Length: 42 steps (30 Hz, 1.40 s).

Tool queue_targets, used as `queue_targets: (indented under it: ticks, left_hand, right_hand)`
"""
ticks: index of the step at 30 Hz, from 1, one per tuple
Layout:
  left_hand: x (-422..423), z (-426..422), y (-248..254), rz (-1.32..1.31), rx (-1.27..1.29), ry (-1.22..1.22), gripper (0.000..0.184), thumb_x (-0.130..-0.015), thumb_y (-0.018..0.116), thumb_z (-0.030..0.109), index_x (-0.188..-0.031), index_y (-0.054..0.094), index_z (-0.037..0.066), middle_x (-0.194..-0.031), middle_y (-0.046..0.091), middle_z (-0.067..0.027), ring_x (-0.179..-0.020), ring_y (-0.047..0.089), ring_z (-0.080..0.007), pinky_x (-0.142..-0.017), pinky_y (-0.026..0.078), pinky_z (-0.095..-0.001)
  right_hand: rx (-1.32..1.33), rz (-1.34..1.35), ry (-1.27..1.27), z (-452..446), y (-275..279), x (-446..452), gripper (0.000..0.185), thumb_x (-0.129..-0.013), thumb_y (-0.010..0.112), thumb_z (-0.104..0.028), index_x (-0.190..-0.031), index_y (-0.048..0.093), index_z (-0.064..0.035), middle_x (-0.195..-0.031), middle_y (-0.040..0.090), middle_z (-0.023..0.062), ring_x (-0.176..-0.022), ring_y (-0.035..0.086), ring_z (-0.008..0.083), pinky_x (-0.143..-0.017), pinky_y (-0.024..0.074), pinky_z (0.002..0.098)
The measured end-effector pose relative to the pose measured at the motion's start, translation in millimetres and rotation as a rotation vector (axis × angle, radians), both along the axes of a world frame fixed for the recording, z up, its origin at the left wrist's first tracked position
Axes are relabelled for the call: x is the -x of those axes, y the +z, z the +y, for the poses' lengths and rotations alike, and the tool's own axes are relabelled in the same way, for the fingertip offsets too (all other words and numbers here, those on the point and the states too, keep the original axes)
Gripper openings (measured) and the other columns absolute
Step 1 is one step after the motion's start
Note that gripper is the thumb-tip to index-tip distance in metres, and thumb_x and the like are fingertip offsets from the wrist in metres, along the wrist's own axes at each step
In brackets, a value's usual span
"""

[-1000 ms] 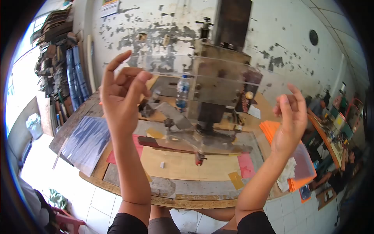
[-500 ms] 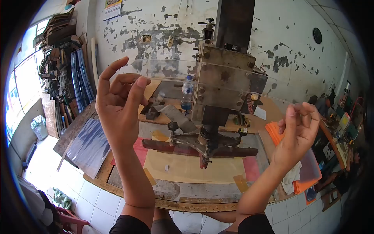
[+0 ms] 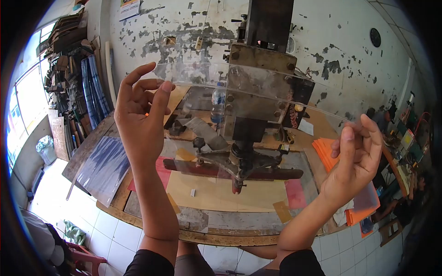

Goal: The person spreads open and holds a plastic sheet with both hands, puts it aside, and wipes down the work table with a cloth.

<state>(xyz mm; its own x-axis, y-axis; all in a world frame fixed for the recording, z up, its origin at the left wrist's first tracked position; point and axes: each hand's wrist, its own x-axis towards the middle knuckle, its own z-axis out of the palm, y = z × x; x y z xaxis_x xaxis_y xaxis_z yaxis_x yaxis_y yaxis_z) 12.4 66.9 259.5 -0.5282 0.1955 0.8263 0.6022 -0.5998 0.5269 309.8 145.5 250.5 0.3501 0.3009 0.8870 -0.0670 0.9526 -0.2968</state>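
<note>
A clear plastic sheet [image 3: 258, 87] stretches between my two raised hands, in front of a metal press [image 3: 258, 69]. My left hand [image 3: 146, 99] pinches its left end between thumb and fingers, with the index finger raised. At the other end, my right hand [image 3: 357, 142] grips the sheet between thumb and fingertips, a little lower than the left. Through the sheet show the press and its dark arms [image 3: 239, 161]. Beneath them a yellowish board [image 3: 207, 191] lies on the worktable, with a small white piece [image 3: 193, 192] on it.
Striped film sheets [image 3: 103, 165] lie on the table's left side. A water bottle [image 3: 218, 103] stands behind the press arms. Orange sheets [image 3: 325, 149] lie at the right. Other people [image 3: 382, 119] sit at a bench far right.
My right hand has moved outward to the right and slightly down since the earliest frame. The plastic sheet now slopes more down to the right. Both hands keep hold of it.
</note>
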Motion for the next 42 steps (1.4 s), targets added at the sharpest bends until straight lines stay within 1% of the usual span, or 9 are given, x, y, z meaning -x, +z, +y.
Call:
queue_targets:
  ticks: [11, 20, 23, 26, 29, 32, 35, 38, 42]
  left_hand:
    - [8.3, 0.5, -3.8, 0.047, -0.034, -0.004, 0.046, -0.104, 0.076, 0.009, -0.146, 0.061, -0.001, -0.101, 0.076, -0.0035, -0.076, 0.062, -0.0037, -0.068, 0.048, -0.0198]
    - [1.8, 0.6, -2.0, 0.019, 0.076, 0.003, 0.054, -0.099, 0.080, 0.007, -0.150, 0.062, 0.004, -0.097, 0.073, -0.0006, -0.076, 0.062, -0.0041, -0.069, 0.049, -0.0198]
    - [2.5, -1.9, -2.0, 0.068, 0.074, -0.016, 0.052, -0.098, 0.082, 0.007, -0.146, 0.063, -0.001, -0.102, 0.077, -0.0044, -0.085, 0.071, -0.0071, -0.073, 0.055, -0.0220]
    - [-5.5, -2.2, -1.3, 0.039, 0.000, -0.110, 0.050, -0.099, 0.083, 0.010, -0.144, 0.065, -0.002, -0.101, 0.078, -0.0057, -0.084, 0.071, -0.0066, -0.072, 0.053, -0.0213]
    - [-12.2, -6.8, -2.5, 0.011, 0.023, -0.180, 0.042, -0.103, 0.078, 0.014, -0.141, 0.067, -0.001, -0.098, 0.076, -0.0045, -0.079, 0.065, -0.0064, -0.070, 0.049, -0.0212]
    - [-3.1, -2.0, -8.4, -0.031, -0.028, -0.242, 0.026, -0.106, 0.075, 0.018, -0.124, 0.069, 0.001, -0.100, 0.078, -0.0075, -0.079, 0.067, -0.0070, -0.068, 0.048, -0.0222]
    - [-6.7, 1.3, -4.3, -0.029, -0.010, -0.202, 0.020, -0.109, 0.072, 0.016, -0.121, 0.067, 0.002, -0.098, 0.079, -0.0088, -0.072, 0.068, -0.0076, -0.064, 0.047, -0.0221]
    - [-13.1, 15.5, -4.7, -0.013, 0.003, -0.176, 0.018, -0.110, 0.071, 0.015, -0.121, 0.067, 0.002, -0.093, 0.081, -0.0089, -0.068, 0.069, -0.0083, -0.062, 0.046, -0.0216]
    - [-25.5, 17.3, -5.6, 0.038, -0.040, -0.100, 0.018, -0.108, 0.073, 0.015, -0.120, 0.067, 0.002, -0.096, 0.082, -0.0106, -0.073, 0.073, -0.0099, -0.061, 0.046, -0.0219]
  right_hand:
    - [0.025, -0.015, -0.008, 8.5, 4.7, 8.1, 0.055, -0.095, 0.080, 0.007, -0.144, 0.058, 0.0000, -0.107, 0.076, 0.0104, -0.086, 0.069, 0.0091, -0.075, 0.0531, 0.0203]
    - [0.128, -0.114, -0.035, 16.1, 4.4, 13.2, 0.055, -0.093, 0.084, 0.003, -0.145, 0.066, -0.0022, -0.100, 0.075, 0.0031, -0.086, 0.067, 0.0055, -0.070, 0.0498, 0.0196]
    - [0.112, -0.124, -0.042, 19.2, 3.9, 11.9, 0.055, -0.092, 0.084, 0.003, -0.144, 0.067, -0.0020, -0.100, 0.075, 0.0026, -0.087, 0.067, 0.0054, -0.072, 0.0499, 0.0197]
    - [0.103, -0.113, -0.048, 20.4, 3.0, 9.9, 0.056, -0.092, 0.084, 0.003, -0.145, 0.066, -0.0011, -0.100, 0.074, 0.0023, -0.089, 0.067, 0.0057, -0.074, 0.0505, 0.0202]
    - [0.109, -0.061, 0.000, 18.8, 4.7, 10.7, 0.057, -0.092, 0.084, 0.003, -0.146, 0.065, 0.0007, -0.100, 0.072, 0.0024, -0.091, 0.066, 0.0067, -0.078, 0.0523, 0.0211]
    - [0.124, -0.053, 0.036, 19.3, 5.7, 4.4, 0.058, -0.094, 0.084, 0.000, -0.148, 0.063, 0.0034, -0.100, 0.069, 0.0031, -0.093, 0.066, 0.0081, -0.082, 0.0551, 0.0225]
    - [0.190, -0.020, 0.279, 29.8, 3.3, -2.3, 0.058, -0.095, 0.084, -0.001, -0.149, 0.062, 0.0032, -0.099, 0.069, 0.0031, -0.094, 0.066, 0.0078, -0.082, 0.0548, 0.0222]
    - [0.198, -0.037, 0.224, 40.3, 2.1, 0.0, 0.053, -0.097, 0.083, -0.003, -0.146, 0.064, 0.0038, -0.101, 0.069, 0.0029, -0.093, 0.066, 0.0083, -0.082, 0.0551, 0.0226]
    - [0.144, -0.107, -0.068, 33.8, -2.5, 0.3, 0.043, -0.097, 0.082, -0.001, -0.137, 0.067, 0.0047, -0.108, 0.071, 0.0052, -0.093, 0.067, 0.0094, -0.085, 0.0565, 0.0241]
